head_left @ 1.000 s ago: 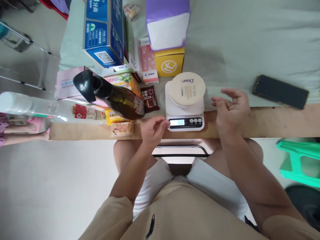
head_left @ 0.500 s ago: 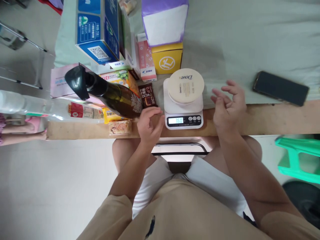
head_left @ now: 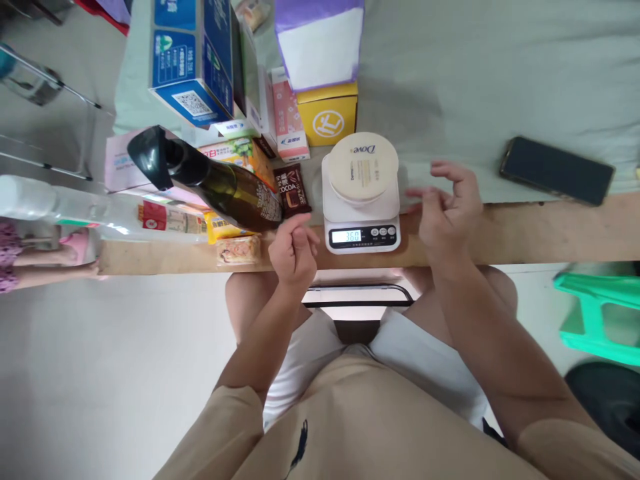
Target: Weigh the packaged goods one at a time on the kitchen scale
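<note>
A round cream Dove tub (head_left: 363, 166) sits on a small white kitchen scale (head_left: 361, 230) at the table's front edge; the display reads 36.0. My right hand (head_left: 447, 212) hovers just right of the scale, fingers apart and curled toward the tub, holding nothing. My left hand (head_left: 293, 249) is loosely closed over the table edge, left of the scale's display, with nothing in it. A brown cocoa packet (head_left: 292, 191) lies just beyond that hand.
A dark bottle with a black cap (head_left: 210, 185) lies on its side at the left among snack packets (head_left: 238, 249). Blue (head_left: 193, 57), pink (head_left: 287, 117), yellow (head_left: 329, 119) and purple-white (head_left: 319, 40) boxes stand behind. A black phone (head_left: 556, 171) lies far right. A green stool (head_left: 600, 317) stands on the floor.
My left hand drew back from the scale's display and closed. My right hand shifted left toward the tub. The reading stays 36.0.
</note>
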A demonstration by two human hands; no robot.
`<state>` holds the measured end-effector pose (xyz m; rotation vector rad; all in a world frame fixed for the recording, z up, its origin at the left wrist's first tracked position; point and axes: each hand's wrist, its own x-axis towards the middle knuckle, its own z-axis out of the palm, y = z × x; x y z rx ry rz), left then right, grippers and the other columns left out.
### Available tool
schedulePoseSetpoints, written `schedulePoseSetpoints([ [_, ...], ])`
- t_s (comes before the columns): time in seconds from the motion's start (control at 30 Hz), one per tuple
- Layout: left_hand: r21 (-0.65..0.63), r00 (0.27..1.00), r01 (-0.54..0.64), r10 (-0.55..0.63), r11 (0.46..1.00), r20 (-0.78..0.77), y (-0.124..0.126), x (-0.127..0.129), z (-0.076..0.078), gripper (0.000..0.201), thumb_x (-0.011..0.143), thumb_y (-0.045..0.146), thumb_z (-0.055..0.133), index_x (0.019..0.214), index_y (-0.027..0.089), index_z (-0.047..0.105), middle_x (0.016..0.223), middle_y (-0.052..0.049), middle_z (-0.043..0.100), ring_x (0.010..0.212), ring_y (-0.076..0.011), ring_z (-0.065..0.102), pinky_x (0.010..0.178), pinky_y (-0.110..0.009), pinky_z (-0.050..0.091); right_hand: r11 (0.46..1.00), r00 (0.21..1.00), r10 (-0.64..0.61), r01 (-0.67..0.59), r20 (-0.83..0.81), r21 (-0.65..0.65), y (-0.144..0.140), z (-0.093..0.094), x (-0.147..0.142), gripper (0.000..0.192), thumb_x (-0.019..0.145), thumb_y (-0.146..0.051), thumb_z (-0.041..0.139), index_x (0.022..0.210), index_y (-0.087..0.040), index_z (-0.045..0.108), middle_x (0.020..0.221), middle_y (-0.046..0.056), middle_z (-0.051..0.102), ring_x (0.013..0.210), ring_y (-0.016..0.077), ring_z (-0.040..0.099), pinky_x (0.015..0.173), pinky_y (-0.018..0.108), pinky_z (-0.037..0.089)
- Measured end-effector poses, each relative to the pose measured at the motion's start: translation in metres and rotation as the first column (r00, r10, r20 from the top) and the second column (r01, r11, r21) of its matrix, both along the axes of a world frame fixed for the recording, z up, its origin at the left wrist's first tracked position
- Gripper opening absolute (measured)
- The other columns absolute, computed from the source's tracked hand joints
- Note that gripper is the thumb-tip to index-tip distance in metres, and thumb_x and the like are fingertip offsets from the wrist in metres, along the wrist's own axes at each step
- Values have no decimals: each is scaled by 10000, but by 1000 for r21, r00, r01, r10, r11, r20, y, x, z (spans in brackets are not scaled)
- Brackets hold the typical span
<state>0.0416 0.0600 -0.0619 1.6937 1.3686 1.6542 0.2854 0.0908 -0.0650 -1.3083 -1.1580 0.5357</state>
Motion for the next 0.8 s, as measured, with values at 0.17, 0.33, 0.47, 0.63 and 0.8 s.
schedulePoseSetpoints([
  [0.17,-95,983,21,-38,995,-180,11,9,9,510,1008,589,608,1394,256,608,1377,-112,603,1263,-226,651,1118,-403,569,988,985,149,-151,86,21,15,8,-10,340,959,-269,581,1293,-335,598,1343,56,692,1251,247,728,995,469,652],
  [0.33,-343,974,107,-167,933,-151,14,18,19,756,1036,703,430,1648,267,346,1721,-153,396,1630,-316,390,1375,-513,314,939,933,338,-326,121,-106,19,20,-17,480,918,-234,572,1386,-330,528,1454,66,663,1318,273,686,1070,528,636],
  [0.47,-352,977,178,-206,919,-44,14,29,21,726,1054,701,343,1666,311,318,1753,-124,387,1650,-285,392,1373,-472,339,915,918,389,-376,75,-146,19,26,-20,568,903,-269,628,1447,-344,487,1510,71,635,1393,295,640,1146,564,602],
  [0.63,-323,970,242,-238,915,54,12,40,20,705,1057,687,348,1668,337,323,1762,-115,388,1646,-272,413,1351,-456,406,914,933,359,-354,-11,-199,19,31,-29,632,840,-219,665,1443,-336,515,1450,63,676,1351,304,657,1219,617,530],
  [0.8,-363,972,232,-205,903,112,6,52,9,781,1036,736,340,1709,372,180,1841,-70,205,1718,-253,257,1383,-413,362,883,917,399,-389,-20,-263,15,47,-37,555,830,-172,609,1357,-343,588,1227,24,734,1149,264,698,1131,550,590],
])
